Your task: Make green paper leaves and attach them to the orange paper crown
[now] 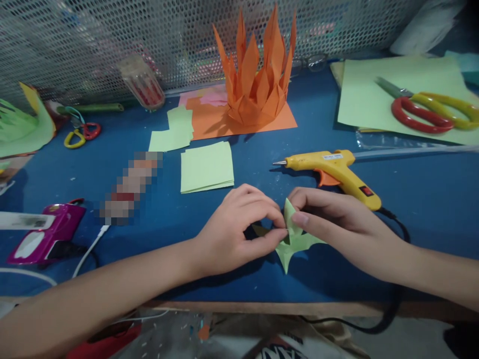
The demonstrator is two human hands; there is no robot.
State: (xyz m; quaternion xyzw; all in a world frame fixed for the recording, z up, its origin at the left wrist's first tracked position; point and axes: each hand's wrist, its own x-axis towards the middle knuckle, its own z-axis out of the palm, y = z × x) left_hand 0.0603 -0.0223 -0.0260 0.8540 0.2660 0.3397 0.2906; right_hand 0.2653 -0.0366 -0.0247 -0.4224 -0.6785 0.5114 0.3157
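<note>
Between my two hands is a light green folded paper piece point(295, 243) with several pointed tips, low over the blue table near its front edge. My left hand point(247, 227) pinches it from the left with thumb and forefinger. From the right, my right hand point(337, 219) grips an upright point of the paper between thumb and fingers. Part of the paper is hidden behind my fingers. Just beyond my right hand lies a yellow glue gun point(329, 167) with an orange trigger, its metal nozzle facing left. A stack of light green paper squares point(207, 167) rests beyond my left hand.
An orange folded-paper flower point(258, 89) stands at the back on orange paper. Red-and-yellow scissors point(422, 104) lie on green sheets point(361, 94) at right. Smaller scissors point(84, 134), a clear jar point(144, 85) and a purple object point(50, 232) are at left. A black cord hangs over the front edge.
</note>
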